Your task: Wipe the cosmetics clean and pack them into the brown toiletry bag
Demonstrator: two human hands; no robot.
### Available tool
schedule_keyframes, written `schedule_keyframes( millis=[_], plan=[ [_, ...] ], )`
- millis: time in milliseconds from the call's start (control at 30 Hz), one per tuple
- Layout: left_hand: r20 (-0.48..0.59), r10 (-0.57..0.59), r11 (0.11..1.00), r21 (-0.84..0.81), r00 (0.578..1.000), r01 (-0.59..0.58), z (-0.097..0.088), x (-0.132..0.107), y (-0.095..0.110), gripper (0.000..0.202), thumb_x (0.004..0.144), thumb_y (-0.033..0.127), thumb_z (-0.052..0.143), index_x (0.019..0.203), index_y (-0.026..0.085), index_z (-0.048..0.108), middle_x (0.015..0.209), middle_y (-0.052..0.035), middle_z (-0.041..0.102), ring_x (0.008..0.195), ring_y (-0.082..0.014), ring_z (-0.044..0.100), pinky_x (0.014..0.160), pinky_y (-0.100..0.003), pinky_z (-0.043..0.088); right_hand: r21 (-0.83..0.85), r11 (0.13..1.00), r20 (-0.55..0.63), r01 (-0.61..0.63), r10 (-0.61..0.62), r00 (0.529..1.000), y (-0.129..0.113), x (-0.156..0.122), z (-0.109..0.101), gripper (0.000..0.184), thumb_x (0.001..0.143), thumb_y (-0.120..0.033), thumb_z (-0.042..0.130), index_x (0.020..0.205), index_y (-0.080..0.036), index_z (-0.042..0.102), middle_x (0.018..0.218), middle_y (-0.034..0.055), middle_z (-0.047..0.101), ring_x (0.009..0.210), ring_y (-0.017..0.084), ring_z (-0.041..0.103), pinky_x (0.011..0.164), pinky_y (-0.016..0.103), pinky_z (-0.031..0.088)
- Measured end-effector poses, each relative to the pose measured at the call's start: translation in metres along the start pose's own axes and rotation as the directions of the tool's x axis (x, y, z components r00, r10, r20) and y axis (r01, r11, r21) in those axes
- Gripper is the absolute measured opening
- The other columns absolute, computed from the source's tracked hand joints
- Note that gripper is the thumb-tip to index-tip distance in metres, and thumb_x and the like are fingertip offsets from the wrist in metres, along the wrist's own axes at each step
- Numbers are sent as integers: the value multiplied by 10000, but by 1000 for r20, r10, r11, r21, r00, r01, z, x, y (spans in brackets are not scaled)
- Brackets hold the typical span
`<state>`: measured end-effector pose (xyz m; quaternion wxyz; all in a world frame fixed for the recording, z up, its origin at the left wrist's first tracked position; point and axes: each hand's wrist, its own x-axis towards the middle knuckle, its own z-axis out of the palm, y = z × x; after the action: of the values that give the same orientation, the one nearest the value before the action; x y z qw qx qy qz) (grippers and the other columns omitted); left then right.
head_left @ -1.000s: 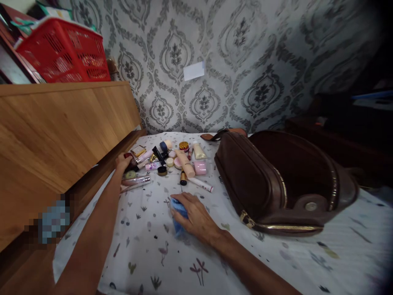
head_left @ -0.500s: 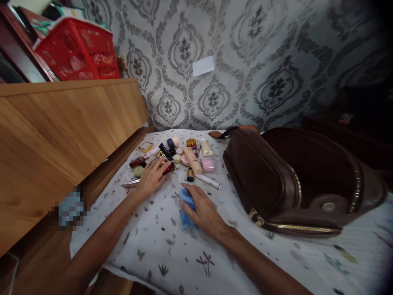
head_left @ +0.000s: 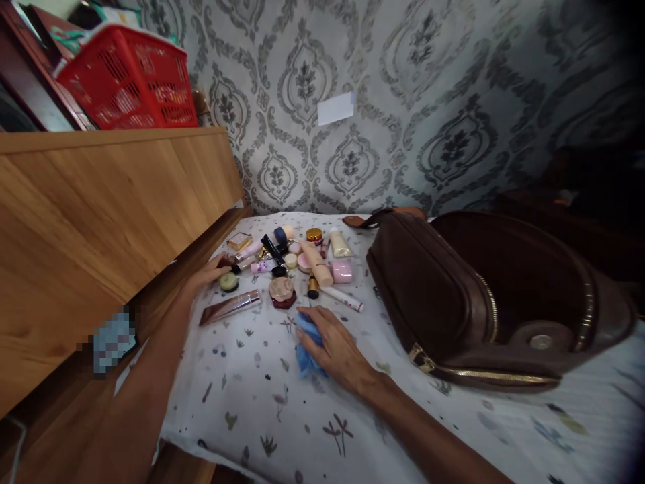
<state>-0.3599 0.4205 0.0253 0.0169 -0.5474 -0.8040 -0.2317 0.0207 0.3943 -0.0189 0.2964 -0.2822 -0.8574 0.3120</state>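
Observation:
On the left side of a spread of cosmetics, my left hand (head_left: 210, 270) curls its fingers over a dark red cosmetic container (head_left: 228, 261), which is mostly hidden. Close by are a round green-topped jar (head_left: 228, 281) and a rose-coloured tube (head_left: 232, 308). My right hand (head_left: 332, 343) is closed on a crumpled blue cloth (head_left: 308, 346), pressed down on the patterned sheet. Just above that hand sit a compact with a marbled lid (head_left: 281, 290), a small gold-and-black bottle (head_left: 313, 288) and a white pen-like tube (head_left: 343, 298).
Several more tubes and jars lie behind, including a beige tube (head_left: 316, 262) and a pink jar (head_left: 342, 271). A brown leather bag (head_left: 418, 289) stands gaping at the right. Along the left runs a wooden panel (head_left: 115, 208), with a red basket (head_left: 134, 81) above it.
My left hand has moved left, away from the compact to the dark red container, uncovering the compact and rose tube. My right hand stays with the blue cloth.

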Motion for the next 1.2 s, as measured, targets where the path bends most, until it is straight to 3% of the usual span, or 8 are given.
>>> schedule_keyframes(
  millis=[100,267,433,567,667,800,1033,1200],
  plan=[
    [-3,-67,994,81,998,67,-4,5,-15,398,883,426,618,1204,191,612,1182,-113,690,1076,-260,651,941,-451,503,-10,1000,2,-5,5,1000,0,0,0,371,942,-335,492,1260,-168,585,1204,133,626,1144,273,585,1018,439,472],
    [-145,-192,948,226,970,222,-18,6,-26,385,931,390,458,1218,168,584,1169,-226,666,1137,-397,609,921,-562,467,-27,1000,-10,6,-7,1000,1,2,2,348,934,-315,498,1231,-175,613,1176,135,649,1111,274,606,985,434,487],
    [-2,67,964,259,998,-64,-11,-11,-13,435,929,457,449,1271,236,600,1344,-122,599,1278,-298,517,1059,-456,409,-44,999,26,3,-2,1000,-1,2,1,342,932,-293,485,1217,-158,619,1164,138,650,1100,274,606,968,420,486],
    [150,246,932,236,958,-276,6,-31,-7,453,830,491,615,1269,379,616,1466,2,526,1361,-272,431,1118,-447,353,-55,998,30,11,-10,999,-2,1,-1,331,938,-281,478,1207,-153,623,1150,136,654,1091,270,606,966,413,478],
    [109,227,934,259,968,-248,6,-36,-13,422,871,381,551,1288,341,608,1434,-57,550,1358,-326,420,1110,-553,329,-52,998,17,21,-20,1000,-3,1,-2,314,939,-275,485,1196,-167,629,1139,123,657,1082,259,612,955,395,479],
    [45,205,945,252,978,-210,-10,-39,-21,437,937,341,402,1326,235,571,1316,-131,611,1276,-313,498,1080,-521,385,-52,998,11,22,-22,1000,-2,1,-1,307,930,-262,500,1184,-154,634,1127,128,655,1070,263,615,949,397,480],
    [245,402,883,149,882,-444,-8,-96,2,491,881,521,561,1325,313,583,1405,-11,590,1287,-240,523,1104,-338,407,-46,999,13,28,-28,1000,2,2,2,301,948,-290,485,1179,-165,632,1108,120,652,1047,254,615,961,396,469],
    [76,280,928,233,957,-290,-1,-104,5,474,967,331,393,1401,168,494,1327,-193,607,1223,-369,539,1050,-580,389,-38,999,6,14,-14,1000,1,2,3,294,949,-288,488,1172,-164,633,1113,122,651,1053,256,613,964,405,469]
  ],
)
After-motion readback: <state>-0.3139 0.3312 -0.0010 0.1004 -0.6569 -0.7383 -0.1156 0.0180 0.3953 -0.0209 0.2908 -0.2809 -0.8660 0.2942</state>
